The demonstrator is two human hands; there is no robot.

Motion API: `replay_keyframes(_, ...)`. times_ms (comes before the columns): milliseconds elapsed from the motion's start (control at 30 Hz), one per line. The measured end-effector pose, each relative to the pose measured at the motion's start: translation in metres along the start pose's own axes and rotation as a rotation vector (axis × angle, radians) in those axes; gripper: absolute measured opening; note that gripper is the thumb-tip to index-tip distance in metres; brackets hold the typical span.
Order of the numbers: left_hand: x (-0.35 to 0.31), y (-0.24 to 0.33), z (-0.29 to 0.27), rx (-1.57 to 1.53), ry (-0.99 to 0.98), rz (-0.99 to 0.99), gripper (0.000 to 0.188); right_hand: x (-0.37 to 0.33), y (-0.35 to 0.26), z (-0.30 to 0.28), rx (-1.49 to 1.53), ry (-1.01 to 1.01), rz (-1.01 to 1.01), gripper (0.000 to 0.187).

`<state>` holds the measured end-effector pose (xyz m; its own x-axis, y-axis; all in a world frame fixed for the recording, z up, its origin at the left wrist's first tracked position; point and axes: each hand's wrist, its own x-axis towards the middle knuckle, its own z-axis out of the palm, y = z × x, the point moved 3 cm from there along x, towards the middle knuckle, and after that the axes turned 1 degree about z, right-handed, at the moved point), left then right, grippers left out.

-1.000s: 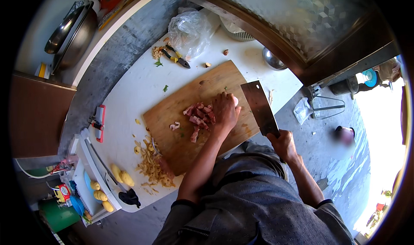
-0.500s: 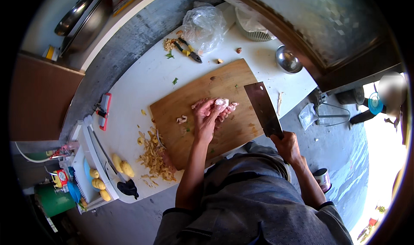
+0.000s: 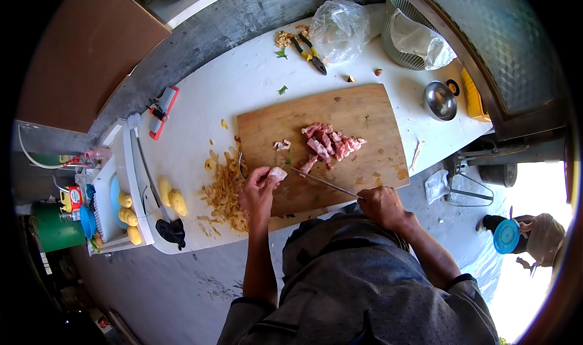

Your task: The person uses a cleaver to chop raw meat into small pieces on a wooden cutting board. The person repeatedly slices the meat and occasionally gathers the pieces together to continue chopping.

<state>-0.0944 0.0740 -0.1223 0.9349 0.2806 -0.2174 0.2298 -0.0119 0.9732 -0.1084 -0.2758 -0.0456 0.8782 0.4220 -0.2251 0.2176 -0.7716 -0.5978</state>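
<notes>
My left hand [image 3: 257, 194] is closed on a pale, fatty meat piece [image 3: 277, 174], held over the near left part of the wooden cutting board [image 3: 267, 117]. By the board's near edge, my right hand [image 3: 384, 208] grips the handle of a cleaver [image 3: 329, 183]. Its blade is seen nearly edge-on and points left across the board. Just beyond the blade lies a pile of raw meat chunks [image 3: 331, 143]. A few whitish scraps [image 3: 282, 145] sit left of the pile.
Potato-like peelings [image 3: 223, 190] heap left of the board, with peeled potatoes [image 3: 173, 199] farther left. Pliers [image 3: 311, 55], a plastic bag [image 3: 340, 29] and a basket [image 3: 408, 38] stand at the back. A metal bowl [image 3: 439, 100] is at right. Another person [image 3: 540, 239] is outside, far right.
My left hand has moved nearer and left with the pale piece, uncovering the meat pile. The cleaver has swung from upright beside the board to over it, blade turned edge-on. The view has shifted.
</notes>
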Motion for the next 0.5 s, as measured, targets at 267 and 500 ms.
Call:
replay_keyframes(267, -0.01, -0.024, 0.001, 0.103, -0.005, 0.07, 0.018, 0.017, -0.003, 0.006, -0.159, -0.103, 0.058, 0.019)
replay_keyframes(500, 0.001, -0.023, 0.04, 0.088, -0.136, 0.099, 0.019, 0.015, 0.022, 0.006, -0.109, 0.098, 0.254, 0.022)
